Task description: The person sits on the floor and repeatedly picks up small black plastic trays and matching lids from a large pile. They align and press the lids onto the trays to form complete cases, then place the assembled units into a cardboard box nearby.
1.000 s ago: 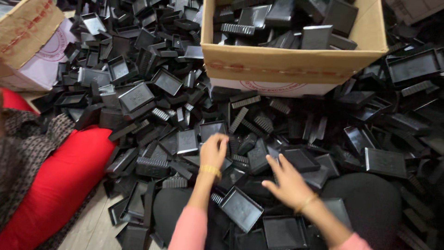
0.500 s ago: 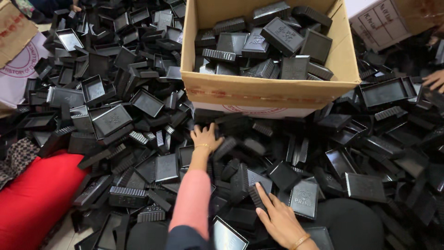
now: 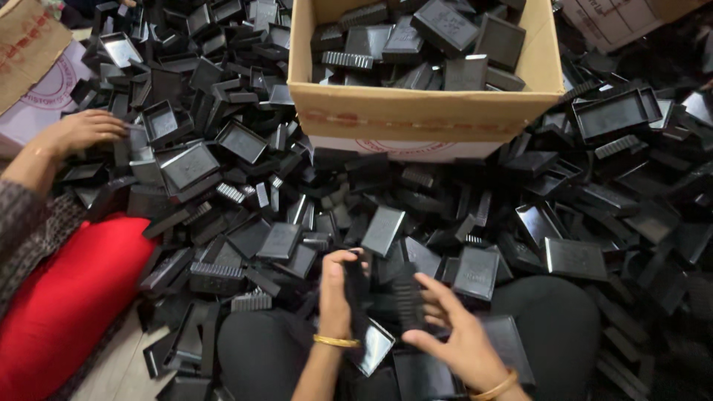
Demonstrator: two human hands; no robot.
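Left hand [image 3: 336, 293]: fingers curling closed around a flat black plastic plate [image 3: 356, 297], gripping it upright over the lap.
Right hand [image 3: 457, 334]: thumb and fingers pinching a ribbed black plastic clip [image 3: 408, 297], just beside the plate.
Heap [image 3: 245, 193]: glossy shallow black plastic trays lying jumbled on the floor.
Corrugated cardboard box [image 3: 423, 111]: holding more trays.
Co-worker's hand [image 3: 82, 130]: resting on the heap, far left.

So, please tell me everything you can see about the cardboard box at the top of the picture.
The cardboard box is brown, open at the top, with a faded red round print on its front wall. It stands upright in the heap of black plastic parts, which press against its base. More such black parts fill it. No hand touches it.
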